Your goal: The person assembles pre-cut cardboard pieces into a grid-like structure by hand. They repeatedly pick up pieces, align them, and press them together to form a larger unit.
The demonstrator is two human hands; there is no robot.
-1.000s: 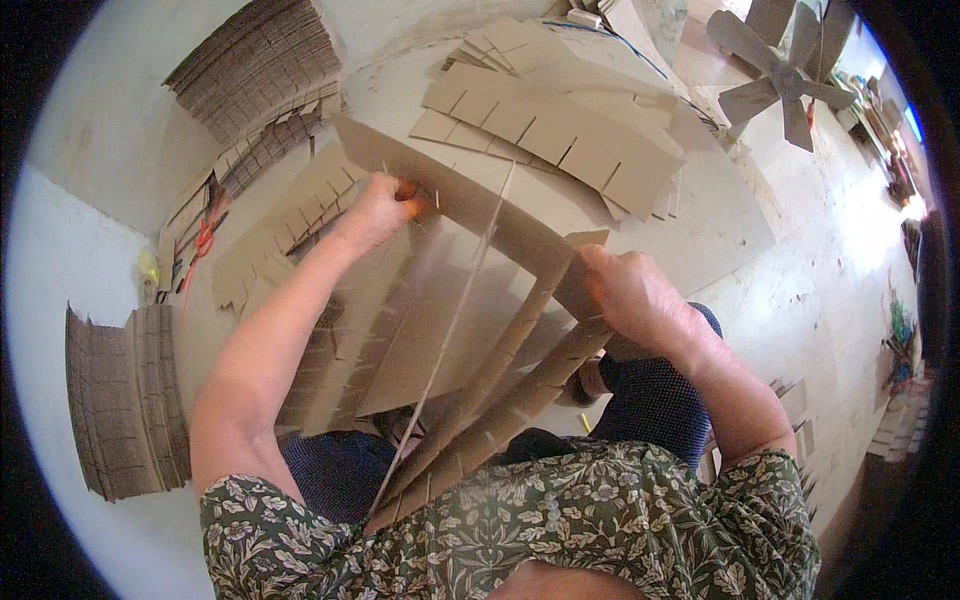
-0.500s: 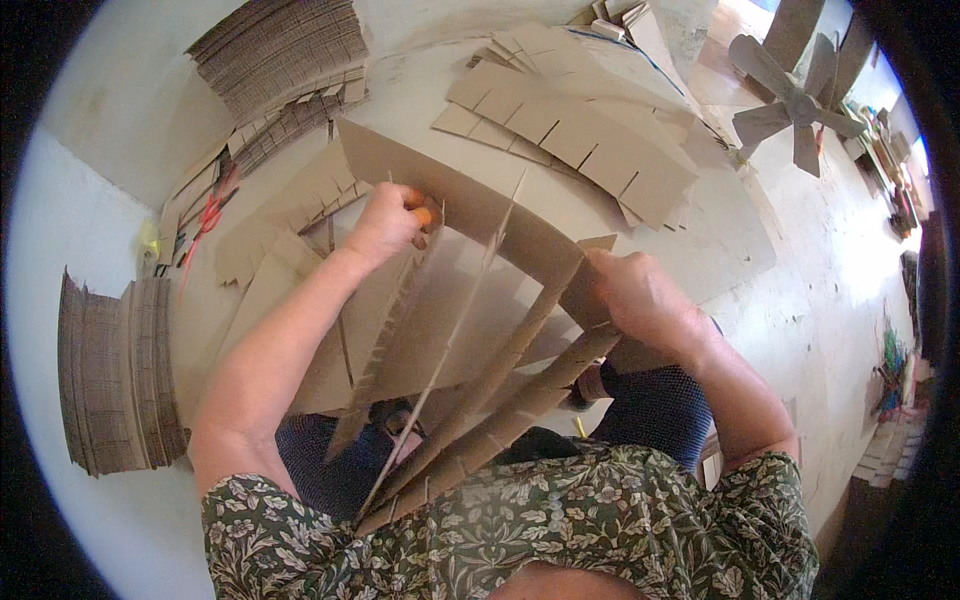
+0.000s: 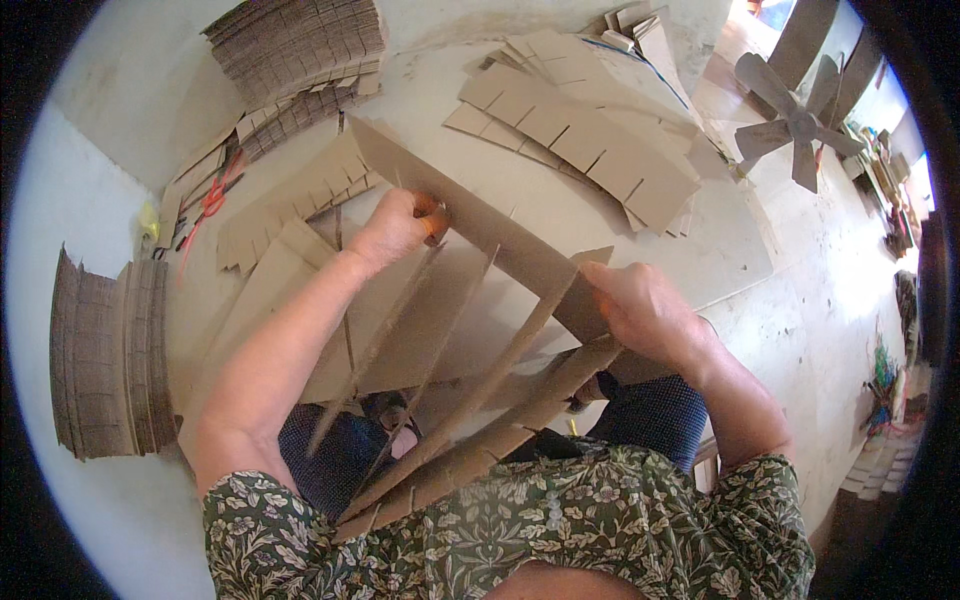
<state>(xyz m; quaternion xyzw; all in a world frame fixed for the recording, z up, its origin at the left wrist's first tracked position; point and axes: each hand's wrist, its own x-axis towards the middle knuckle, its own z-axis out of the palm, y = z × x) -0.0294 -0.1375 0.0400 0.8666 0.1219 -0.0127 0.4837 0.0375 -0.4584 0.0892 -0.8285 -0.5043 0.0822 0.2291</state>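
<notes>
A long brown cardboard strip (image 3: pixel 485 220) runs diagonally in front of me. Several slotted cardboard divider strips (image 3: pixel 545 390) meet it and fan back toward my lap and shirt. At the upper left part of the long strip, my left hand (image 3: pixel 405 228) pinches the cardboard where one divider strip joins it; orange coverings show on its fingers. My right hand (image 3: pixel 645 305) grips the right end of the assembly, thumb along the top edge, with its other fingers hidden behind the cardboard. How far the slots are interlocked cannot be seen.
Flat slotted strips (image 3: pixel 585 150) lie piled on the pale table (image 3: pixel 725 250) beyond my hands. Tall cardboard stacks (image 3: pixel 295 50) stand at the far left, another stack (image 3: pixel 105 355) at the left. Red-handled scissors (image 3: pixel 213 198) lie nearby. A bladed fan (image 3: pixel 800 122) stands far right.
My left hand has shifted slightly right and down along the long strip, still pinching. The divider strips have swung at their near ends, and the right hand keeps its grip.
</notes>
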